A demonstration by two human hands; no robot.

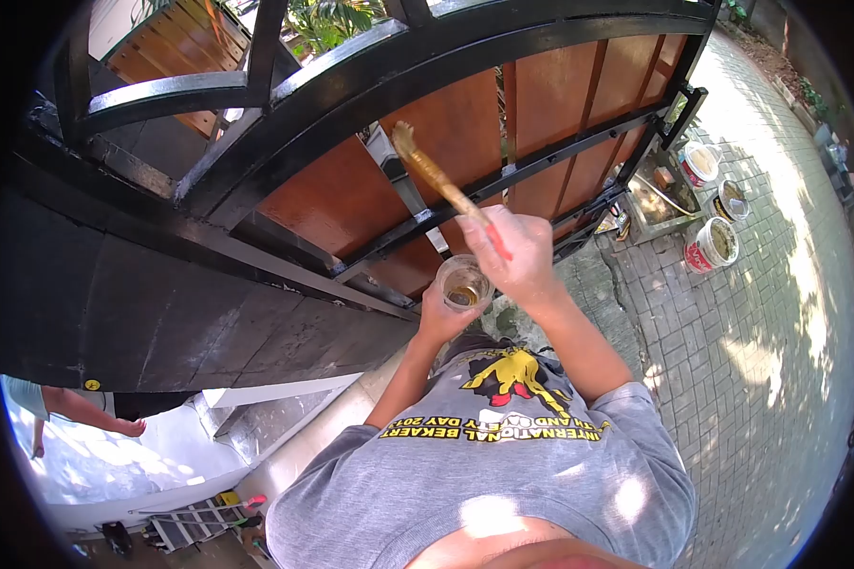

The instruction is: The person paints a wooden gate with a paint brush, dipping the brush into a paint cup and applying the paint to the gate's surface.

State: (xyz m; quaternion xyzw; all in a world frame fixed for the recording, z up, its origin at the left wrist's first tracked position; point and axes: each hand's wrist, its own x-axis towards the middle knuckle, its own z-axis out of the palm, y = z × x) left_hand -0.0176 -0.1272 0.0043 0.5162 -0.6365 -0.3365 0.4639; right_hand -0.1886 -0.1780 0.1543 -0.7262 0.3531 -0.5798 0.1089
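1. The right hand (517,248) closes its fingers round the handle of a brush (438,180), near the red end; slight blur makes the exact finger placing hard to read.
2. The brush slants up and away in front of the reddish-brown panels (455,119). Whether its bristles touch a panel or only hang before it, I cannot tell.
3. The left hand (436,327) curls round a clear cup (452,272), just below the right hand. Its fingers on the cup's far side are partly hidden.
4. Amber liquid (463,297) shows low in the cup; its depth is hard to judge.
5. Black metal bars (484,188) cross in front of the panels and cover strips of them. The dark curved frame (370,90) cuts across the upper view.
6. The person's grey shirt (503,474) fills the bottom, hiding most of the ground beneath; its lettering appears upside down.
7. On the paving (702,351) to the right stand several open tubs (712,245), their contents unclear.
8. At lower left, another person's arm (90,413) shows beyond the dark surface, the rest mostly cut off. A ladder-like object (194,523) lies below, partly in shadow.
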